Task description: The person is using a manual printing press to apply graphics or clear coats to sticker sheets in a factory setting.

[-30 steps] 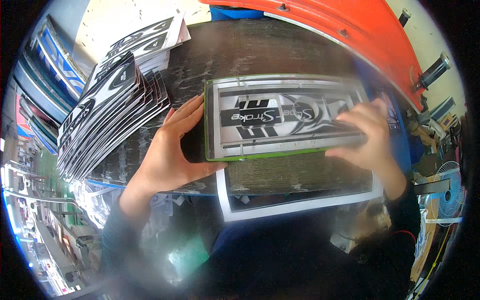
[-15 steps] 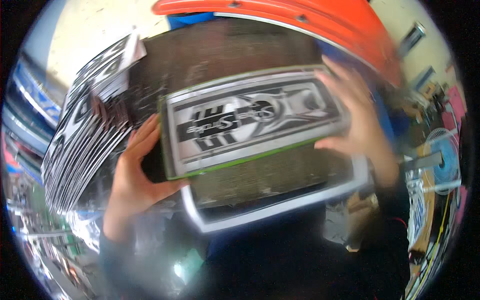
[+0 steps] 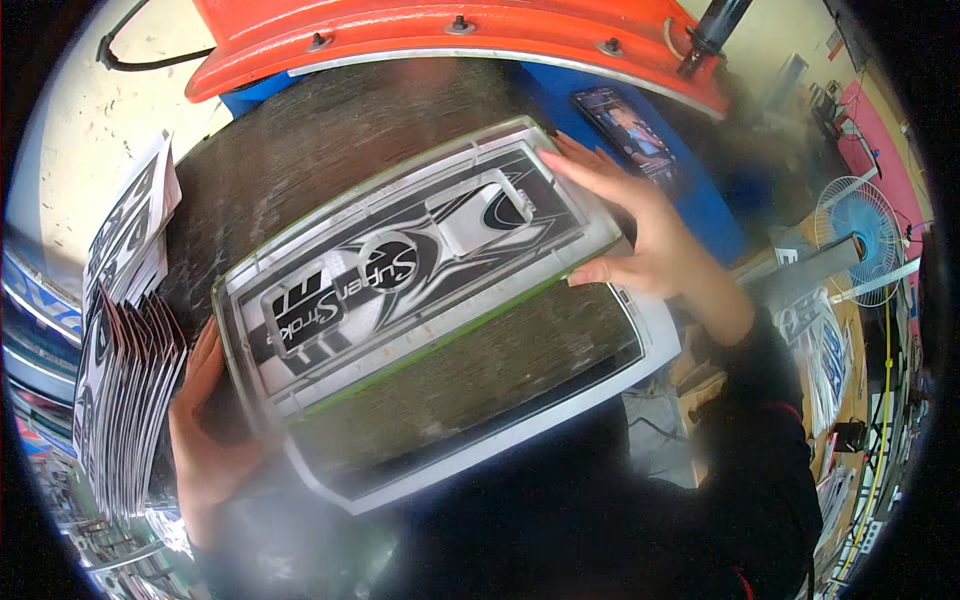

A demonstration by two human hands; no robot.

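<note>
A clear rectangular cutting die with a green edge lies at a slant above a dark worn board. Through it shows a sheet printed in black and white. My right hand grips its right end, thumb on the near edge and fingers along the far side. At the left end my left hand holds the die's edge, its fingers partly hidden and blurred. A white border with a cut-out middle sticks out on the near side below the die.
Leaning printed sheets fan out in a stack on the left. An orange machine part with bolts spans the far side. A phone lies on a blue surface at the far right, and a fan stands beyond.
The die has shifted left and nearer in the picture and tilts more, its right end higher, with both hands still on it. The view has turned, bringing the phone into sight.
</note>
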